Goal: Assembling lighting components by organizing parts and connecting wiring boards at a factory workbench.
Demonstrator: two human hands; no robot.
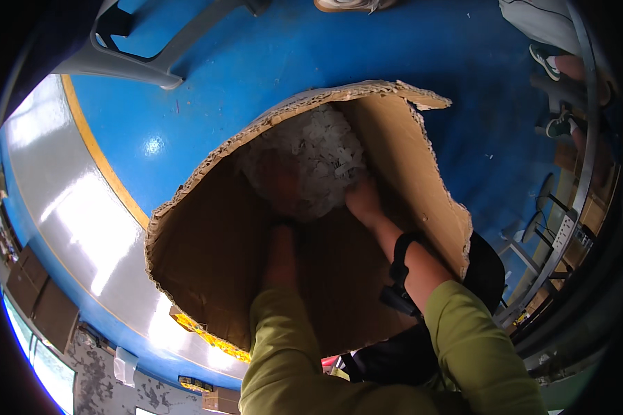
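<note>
Both my arms, in yellow-green sleeves, reach down into a tall brown cardboard box (422, 159) with a ragged cut rim. At its bottom lies a heap of small white translucent pieces (322, 149), which look like plastic parts; their exact kind I cannot make out. My left hand (282, 183) is over the left side of the heap, dim and smeared by motion. On the heap's right edge rests my right hand (362, 198), its fingers hidden among the pieces. A black strap (400, 259) circles my right wrist.
Grey legs of a chair or table (138, 66) stand on the blue floor (208, 62) at the upper left. A yellow line (93, 149) borders a pale, shiny floor strip. To the right are a metal rail (588, 138), a power strip (563, 235) and another person's shoes (545, 62).
</note>
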